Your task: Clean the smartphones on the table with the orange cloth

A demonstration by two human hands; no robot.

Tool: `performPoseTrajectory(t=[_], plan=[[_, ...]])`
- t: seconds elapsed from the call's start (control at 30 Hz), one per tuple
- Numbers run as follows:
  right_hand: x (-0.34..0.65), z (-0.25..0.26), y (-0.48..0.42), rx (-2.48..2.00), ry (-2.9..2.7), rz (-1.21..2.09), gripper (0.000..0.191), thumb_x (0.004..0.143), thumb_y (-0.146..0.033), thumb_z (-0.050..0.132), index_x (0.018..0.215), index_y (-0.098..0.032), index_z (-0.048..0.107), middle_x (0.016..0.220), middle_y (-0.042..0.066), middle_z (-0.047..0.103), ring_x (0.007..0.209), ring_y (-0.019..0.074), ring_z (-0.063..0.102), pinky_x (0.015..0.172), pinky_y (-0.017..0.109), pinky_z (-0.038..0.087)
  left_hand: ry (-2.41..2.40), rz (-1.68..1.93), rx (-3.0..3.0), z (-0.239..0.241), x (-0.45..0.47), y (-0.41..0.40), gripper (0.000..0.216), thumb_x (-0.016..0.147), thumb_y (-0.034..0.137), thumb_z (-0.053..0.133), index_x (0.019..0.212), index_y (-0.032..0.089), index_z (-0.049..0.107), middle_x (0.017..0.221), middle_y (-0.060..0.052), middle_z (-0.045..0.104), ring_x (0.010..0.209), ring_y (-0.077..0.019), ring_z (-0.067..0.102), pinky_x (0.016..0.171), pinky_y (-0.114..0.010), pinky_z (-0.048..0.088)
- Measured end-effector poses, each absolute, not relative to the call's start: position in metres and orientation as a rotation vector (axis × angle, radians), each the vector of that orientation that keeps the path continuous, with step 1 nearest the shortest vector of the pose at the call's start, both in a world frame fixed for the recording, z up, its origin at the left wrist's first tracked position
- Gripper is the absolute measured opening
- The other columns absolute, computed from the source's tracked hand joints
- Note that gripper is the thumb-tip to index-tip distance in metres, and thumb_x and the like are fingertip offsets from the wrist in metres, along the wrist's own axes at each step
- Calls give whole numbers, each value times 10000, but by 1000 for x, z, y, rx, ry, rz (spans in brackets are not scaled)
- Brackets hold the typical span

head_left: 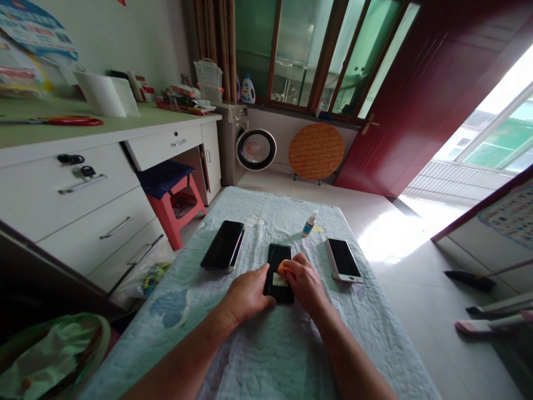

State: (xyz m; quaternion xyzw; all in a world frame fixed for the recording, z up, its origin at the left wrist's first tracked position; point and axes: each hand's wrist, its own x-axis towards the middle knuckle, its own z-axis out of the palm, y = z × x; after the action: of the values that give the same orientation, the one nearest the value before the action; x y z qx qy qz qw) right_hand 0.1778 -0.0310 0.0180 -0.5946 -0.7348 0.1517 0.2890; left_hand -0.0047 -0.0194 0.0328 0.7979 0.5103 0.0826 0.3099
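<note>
A black smartphone [283, 293] lies on the cloth-covered table in front of me, a pale label showing on its upward face. My left hand [249, 293] grips it along its left edge, thumb near the side. In my right hand [306, 280] an orange cloth [284, 268] is bunched and pressed against the phone's surface. To the left rests a stack of dark phones [224, 244]. On the right lies a white-framed phone [345, 259], seemingly stacked on another. A small spray bottle [308, 224] with a blue label stands beyond my right hand.
A pale blue quilted cloth [341, 344] covers the table. Left of it are a pink stool [170, 208], a white drawer desk [79, 205] and a lined bin [54, 355]. Behind stand a washing machine [230, 147] with its door open and a round wooden tabletop [316, 150].
</note>
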Motion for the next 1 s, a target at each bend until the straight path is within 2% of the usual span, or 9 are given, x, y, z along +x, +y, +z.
performPoseTrajectory(t=[0.23,0.37,0.47,0.73,1.0], plan=[[183,9,-21,-1641,-1942,309,203,911,-211,457,851,-205,650,868,21,537,777,136,515,733,240,394,1309,200,2115,31,-7,-17,729,642,304,669,1324,154,462,917,-67,710,880,-280,658,671,-275,446],[176,14,-25,-1554,-2138,240,224,946,-232,445,861,-202,651,893,47,563,844,165,502,807,282,385,1307,215,2098,29,-7,-15,761,627,284,678,1341,156,448,949,-73,703,888,-278,653,677,-275,444],[170,19,-29,-1511,-2202,262,281,967,-233,414,841,-216,664,897,45,582,819,163,491,789,281,387,1300,212,2071,30,-8,-14,778,611,281,692,1340,173,444,972,-69,700,895,-274,651,679,-272,442],[162,28,-40,-1375,-2291,379,226,927,-205,492,826,-238,692,928,30,605,834,153,504,791,278,405,1267,239,2003,31,-11,-11,788,586,230,709,1330,174,456,935,-56,704,875,-264,659,680,-260,440],[163,36,-49,-1259,-2372,503,188,897,-175,554,821,-256,705,899,6,596,844,130,514,771,242,403,1238,222,2013,30,-12,-10,750,630,225,672,1343,148,455,864,-51,704,822,-248,662,657,-262,431]])
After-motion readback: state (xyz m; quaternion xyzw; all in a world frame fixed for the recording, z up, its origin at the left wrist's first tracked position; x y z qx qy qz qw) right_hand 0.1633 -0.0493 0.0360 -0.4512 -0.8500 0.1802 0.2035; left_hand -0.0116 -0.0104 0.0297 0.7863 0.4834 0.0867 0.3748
